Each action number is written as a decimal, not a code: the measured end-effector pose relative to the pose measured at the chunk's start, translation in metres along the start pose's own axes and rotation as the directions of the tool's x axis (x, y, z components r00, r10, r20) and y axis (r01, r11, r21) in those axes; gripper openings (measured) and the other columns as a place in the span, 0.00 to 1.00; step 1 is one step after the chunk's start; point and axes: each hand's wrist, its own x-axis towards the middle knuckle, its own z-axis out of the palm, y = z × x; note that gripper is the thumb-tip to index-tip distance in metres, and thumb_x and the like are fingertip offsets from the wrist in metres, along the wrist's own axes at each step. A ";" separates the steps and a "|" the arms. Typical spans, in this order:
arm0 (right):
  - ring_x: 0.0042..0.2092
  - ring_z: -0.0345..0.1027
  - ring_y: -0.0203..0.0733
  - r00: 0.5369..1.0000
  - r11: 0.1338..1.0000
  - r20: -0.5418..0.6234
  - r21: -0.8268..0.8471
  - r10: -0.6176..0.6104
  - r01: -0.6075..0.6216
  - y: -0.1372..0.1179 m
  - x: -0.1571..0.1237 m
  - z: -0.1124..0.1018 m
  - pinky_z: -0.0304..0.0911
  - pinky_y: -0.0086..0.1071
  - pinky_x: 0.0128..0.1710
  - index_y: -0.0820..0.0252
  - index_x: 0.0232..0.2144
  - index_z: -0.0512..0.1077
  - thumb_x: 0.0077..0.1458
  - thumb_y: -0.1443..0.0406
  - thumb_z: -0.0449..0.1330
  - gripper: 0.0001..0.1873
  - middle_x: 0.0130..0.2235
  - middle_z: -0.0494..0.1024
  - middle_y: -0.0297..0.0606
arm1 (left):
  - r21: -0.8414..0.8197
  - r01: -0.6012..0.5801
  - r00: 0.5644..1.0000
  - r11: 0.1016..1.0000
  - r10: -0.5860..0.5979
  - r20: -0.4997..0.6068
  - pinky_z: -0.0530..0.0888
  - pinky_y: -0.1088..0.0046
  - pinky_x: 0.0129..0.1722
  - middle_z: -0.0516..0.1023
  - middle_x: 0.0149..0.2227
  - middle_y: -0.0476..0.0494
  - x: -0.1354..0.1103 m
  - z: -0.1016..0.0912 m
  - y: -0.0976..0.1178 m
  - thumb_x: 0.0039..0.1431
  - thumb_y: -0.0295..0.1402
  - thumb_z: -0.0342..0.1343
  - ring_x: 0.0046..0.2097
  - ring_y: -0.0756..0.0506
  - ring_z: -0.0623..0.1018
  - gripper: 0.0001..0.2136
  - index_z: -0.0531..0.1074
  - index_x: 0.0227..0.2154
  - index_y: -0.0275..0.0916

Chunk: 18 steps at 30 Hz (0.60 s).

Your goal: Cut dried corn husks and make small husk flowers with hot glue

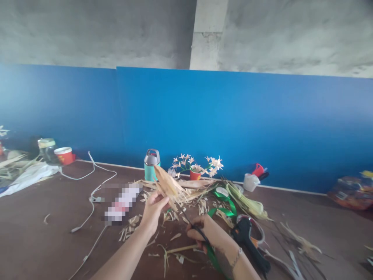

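Note:
My left hand (154, 212) pinches a pale dried corn husk (169, 182) between thumb and fingers. The husk rises from the hand, its broad tip up and its lower end frayed. To the right, my right hand (199, 231) is closed around dark, slim scissors (184, 213), whose narrow blades reach toward the lower end of the husk. Fingers hide part of the handles, and whether the blades touch the husk I cannot tell. Husk scraps (202, 206) lie around both hands. Green ribbon (230, 208) curls beyond my right hand.
A black glue gun (247, 241) lies beside my right forearm, near a tape roll (259, 229). Behind stand a teal flask (150, 171), husk flowers in a red pot (195, 175) and a white cup (250, 182). A white cable (93, 190) runs along the left.

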 end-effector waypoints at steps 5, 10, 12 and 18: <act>0.13 0.57 0.29 1.000 0.995 0.011 -0.095 0.017 -0.016 -0.003 -0.007 -0.006 0.53 0.21 0.12 0.64 0.27 0.74 0.42 0.62 0.60 0.10 0.14 0.68 0.28 | -0.088 -0.132 0.977 0.987 0.115 -0.179 0.73 0.73 0.32 0.76 0.26 0.47 0.007 -0.007 0.003 0.37 0.33 0.66 0.29 0.49 0.75 0.12 0.73 0.27 0.34; 0.11 0.54 0.29 0.989 0.957 0.054 -0.265 0.141 -0.122 0.003 -0.014 -0.010 0.50 0.21 0.10 0.62 0.15 0.71 0.37 0.66 0.60 0.05 0.12 0.67 0.28 | -0.084 -0.144 0.966 0.986 0.121 -0.230 0.72 0.75 0.29 0.76 0.25 0.48 0.009 -0.010 0.003 0.37 0.34 0.66 0.28 0.49 0.75 0.12 0.73 0.27 0.35; 0.11 0.53 0.29 0.987 0.949 0.015 -0.277 0.159 -0.149 0.003 -0.015 -0.009 0.49 0.21 0.10 0.61 0.12 0.70 0.36 0.67 0.60 0.07 0.11 0.66 0.29 | -0.076 -0.144 0.962 0.987 0.122 -0.242 0.72 0.75 0.28 0.76 0.24 0.49 0.008 -0.010 0.003 0.37 0.34 0.66 0.28 0.49 0.76 0.12 0.73 0.26 0.34; 0.09 0.52 0.29 0.968 0.940 -0.132 -0.241 0.215 -0.241 -0.005 -0.016 -0.006 0.46 0.22 0.08 0.61 0.09 0.69 0.35 0.69 0.59 0.09 0.09 0.66 0.30 | -0.052 -0.132 0.956 0.990 0.113 -0.270 0.72 0.75 0.26 0.77 0.24 0.47 0.009 -0.011 0.002 0.40 0.36 0.65 0.29 0.47 0.77 0.12 0.71 0.25 0.35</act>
